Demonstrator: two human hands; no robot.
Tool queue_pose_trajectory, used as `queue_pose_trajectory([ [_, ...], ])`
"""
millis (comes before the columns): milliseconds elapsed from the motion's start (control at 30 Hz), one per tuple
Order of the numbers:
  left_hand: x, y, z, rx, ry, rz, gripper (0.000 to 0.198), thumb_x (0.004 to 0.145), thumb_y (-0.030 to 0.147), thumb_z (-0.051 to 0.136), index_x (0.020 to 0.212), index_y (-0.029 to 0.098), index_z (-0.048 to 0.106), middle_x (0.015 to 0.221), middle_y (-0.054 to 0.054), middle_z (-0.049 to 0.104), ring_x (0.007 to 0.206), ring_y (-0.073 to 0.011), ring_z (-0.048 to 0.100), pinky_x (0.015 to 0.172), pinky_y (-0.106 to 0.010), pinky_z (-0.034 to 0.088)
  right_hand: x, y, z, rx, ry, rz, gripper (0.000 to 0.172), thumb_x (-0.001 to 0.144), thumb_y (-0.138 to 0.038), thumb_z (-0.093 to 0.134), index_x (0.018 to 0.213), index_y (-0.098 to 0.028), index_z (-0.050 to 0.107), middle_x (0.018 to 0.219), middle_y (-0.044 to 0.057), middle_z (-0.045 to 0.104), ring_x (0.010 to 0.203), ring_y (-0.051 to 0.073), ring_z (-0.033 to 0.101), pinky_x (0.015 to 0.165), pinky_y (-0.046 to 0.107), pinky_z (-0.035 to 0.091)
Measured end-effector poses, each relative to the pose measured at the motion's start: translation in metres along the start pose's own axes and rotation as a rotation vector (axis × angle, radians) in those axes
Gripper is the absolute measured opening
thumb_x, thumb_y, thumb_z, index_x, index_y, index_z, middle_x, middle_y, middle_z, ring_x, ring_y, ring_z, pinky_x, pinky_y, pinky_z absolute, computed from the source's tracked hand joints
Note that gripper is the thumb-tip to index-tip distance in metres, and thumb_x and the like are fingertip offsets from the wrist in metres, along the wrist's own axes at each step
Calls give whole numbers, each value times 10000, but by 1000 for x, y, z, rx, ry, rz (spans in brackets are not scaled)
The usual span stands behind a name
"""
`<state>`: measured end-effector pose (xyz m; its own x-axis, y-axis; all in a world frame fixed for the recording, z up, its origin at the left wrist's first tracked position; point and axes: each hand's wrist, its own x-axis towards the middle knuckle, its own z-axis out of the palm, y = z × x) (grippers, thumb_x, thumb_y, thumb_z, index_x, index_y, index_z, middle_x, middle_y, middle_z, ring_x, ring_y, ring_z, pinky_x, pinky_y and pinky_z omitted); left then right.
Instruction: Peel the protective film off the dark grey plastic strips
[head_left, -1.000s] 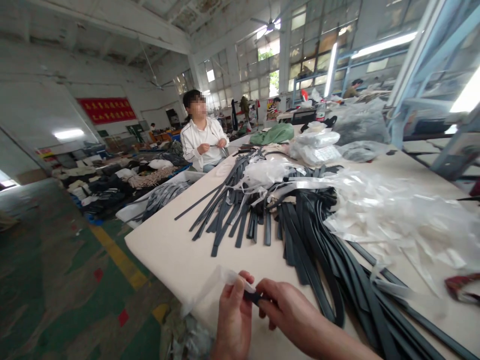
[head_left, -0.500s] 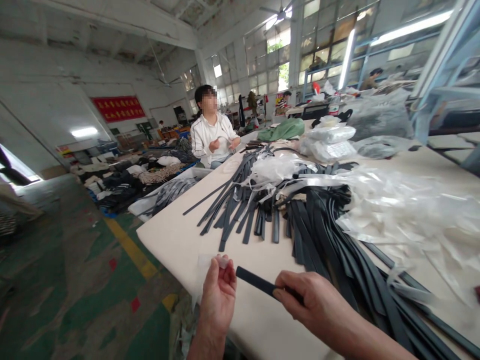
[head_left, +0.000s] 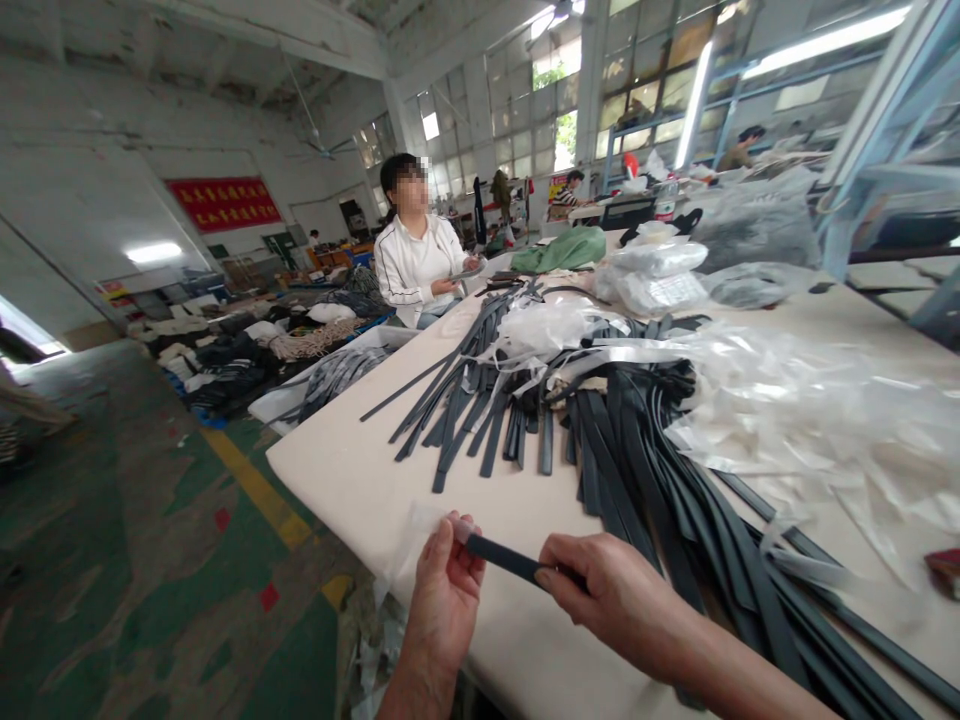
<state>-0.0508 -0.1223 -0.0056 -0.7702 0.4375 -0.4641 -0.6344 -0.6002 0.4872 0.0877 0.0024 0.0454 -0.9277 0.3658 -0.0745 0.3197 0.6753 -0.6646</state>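
A: So what's each hand doing?

B: Right hand (head_left: 577, 580) is clamped on a dark strip (head_left: 506, 560), back from its tip, probably so that end stays exposed and steady. Left hand (head_left: 448, 590) has its fingertips pinched together on clear film (head_left: 424, 520), right at the tip.

A: And the strip's angle?

B: It's above the surface's (head_left: 330, 475) near edge, long axis roughly 10-to-4, tip toward 10. Beyond the hands, a pile of strips (head_left: 615, 440) fans from 12 round to 4, likely loose for easy grabbing. Co-worker (head_left: 420, 250) sits farther off, between 11 and 12.
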Motion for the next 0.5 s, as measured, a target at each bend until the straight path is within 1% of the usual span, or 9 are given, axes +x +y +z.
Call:
queue_pose_trajectory([
  [167, 2, -2, -5, 41, -19, -15, 133, 846, 68, 590, 786, 129, 692, 763, -60, 740, 699, -141, 697, 580, -227, 580, 0, 0, -2, 11, 1, -2, 233, 884, -290, 484, 700, -203, 599, 605, -2, 626, 523, 118, 547, 490, 204, 299],
  [267, -2, -12, -13, 80, -37, -45, 46, 773, 109, 706, 808, 136, 696, 772, -59, 744, 686, -143, 692, 569, -221, 570, 1, -3, -2, -2, 9, -4, 233, 884, -269, 484, 695, -196, 600, 593, -4, 625, 518, 114, 553, 493, 200, 307],
  [333, -10, -21, -19, 111, -69, -84, 132, 691, 147, 793, 776, 144, 692, 760, -50, 742, 674, -143, 687, 583, -221, 567, 2, -6, 1, -14, 11, -2, 233, 883, -260, 488, 693, -193, 604, 590, -2, 630, 527, 116, 567, 504, 200, 321],
  [400, -17, -29, -25, 144, -124, -115, 184, 647, 177, 832, 754, 140, 687, 778, -52, 742, 707, -146, 688, 637, -231, 573, 1, -8, 3, -1, -19, 7, 254, 888, -265, 483, 681, -187, 607, 589, 1, 639, 527, 118, 583, 509, 200, 338],
  [433, -20, -31, -26, 158, -146, -125, 186, 655, 185, 830, 763, 134, 687, 798, -59, 742, 736, -150, 690, 670, -238, 575, 0, -8, 2, 31, -46, 14, 241, 891, -270, 478, 715, -188, 621, 599, -1, 651, 522, 118, 591, 509, 199, 351],
  [467, -22, -30, -27, 166, -152, -126, 174, 678, 187, 814, 784, 128, 689, 816, -67, 743, 758, -152, 691, 689, -242, 575, -2, -8, 0, 80, -79, 22, 205, 888, -268, 477, 794, -194, 643, 618, -7, 667, 519, 117, 600, 510, 198, 368],
  [500, -22, -27, -26, 165, -135, -118, 148, 712, 182, 788, 807, 124, 689, 826, -71, 742, 765, -149, 691, 686, -237, 573, -4, -7, -3, 137, -118, 27, 181, 878, -257, 483, 916, -204, 652, 648, -14, 683, 522, 118, 611, 511, 196, 387],
])
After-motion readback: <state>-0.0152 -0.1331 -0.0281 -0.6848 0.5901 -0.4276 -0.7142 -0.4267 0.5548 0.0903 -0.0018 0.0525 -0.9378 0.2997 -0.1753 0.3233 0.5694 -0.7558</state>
